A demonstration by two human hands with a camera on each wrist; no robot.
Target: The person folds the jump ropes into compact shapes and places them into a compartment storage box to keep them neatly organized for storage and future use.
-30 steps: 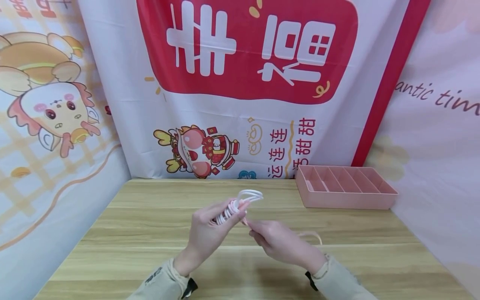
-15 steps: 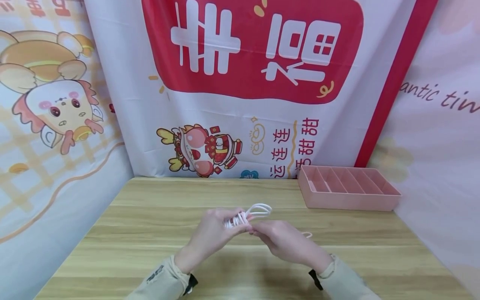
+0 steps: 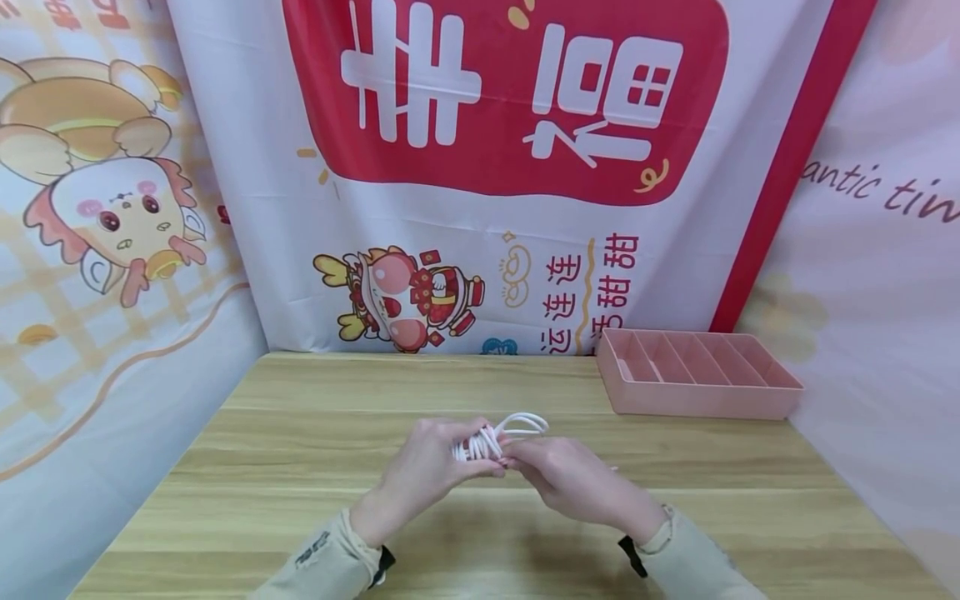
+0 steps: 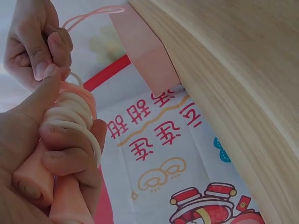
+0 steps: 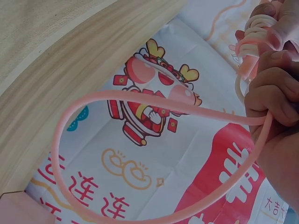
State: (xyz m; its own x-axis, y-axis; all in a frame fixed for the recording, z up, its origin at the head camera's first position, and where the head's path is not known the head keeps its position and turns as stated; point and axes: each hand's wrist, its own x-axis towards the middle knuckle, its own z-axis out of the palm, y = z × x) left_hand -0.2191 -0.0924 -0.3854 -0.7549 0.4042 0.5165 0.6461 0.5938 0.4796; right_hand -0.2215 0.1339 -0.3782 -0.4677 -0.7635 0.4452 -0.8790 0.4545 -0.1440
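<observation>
My left hand point(image 3: 420, 468) grips a bundled skipping rope point(image 3: 480, 445) above the table. Two pink handles point(image 4: 70, 203) lie side by side against the palm in the left wrist view, with white cord point(image 4: 70, 112) wound several times round them. A loose white loop point(image 3: 528, 422) sticks out beyond the winding. Close against the bundle, my right hand point(image 3: 573, 479) pinches a pink length of cord. That pink cord point(image 5: 126, 95) hangs from the right fist as a wide loop in the right wrist view. The pinching fingertips are partly hidden in the head view.
A pink box point(image 3: 701, 400) with several narrow compartments stands at the table's back right corner. The wooden table point(image 3: 300, 433) meets a printed cloth point(image 3: 450, 225) behind it. Printed cloths also hang at the left and right sides.
Both hands have come down slightly with the bundle, and the right hand has drawn in closer to the left. Less of the pink loop shows past the right wrist in the head view.
</observation>
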